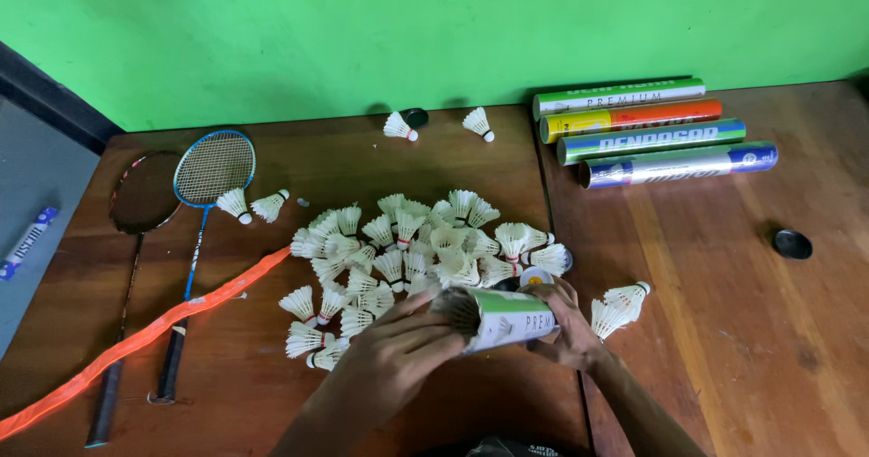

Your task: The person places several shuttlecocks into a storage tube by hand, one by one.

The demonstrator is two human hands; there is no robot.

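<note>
L hand (398, 348) fingers in tube (507, 317) mouth

Two bare forearms rise from the lower edge of the frame, one left of centre and one right of centre, each ending in a bare hand. The left hand (394, 353) shows no glove, ring, watch or band, and the forearm behind it carries no sleeve as far as the frame's bottom edge. The right hand (566, 326) is likewise uncovered, with short plain nails on the fingers that show, and its forearm runs bare to the lower right of centre. At the very bottom centre a small dark piece of clothing shows, with pale marks too small to make out
</note>
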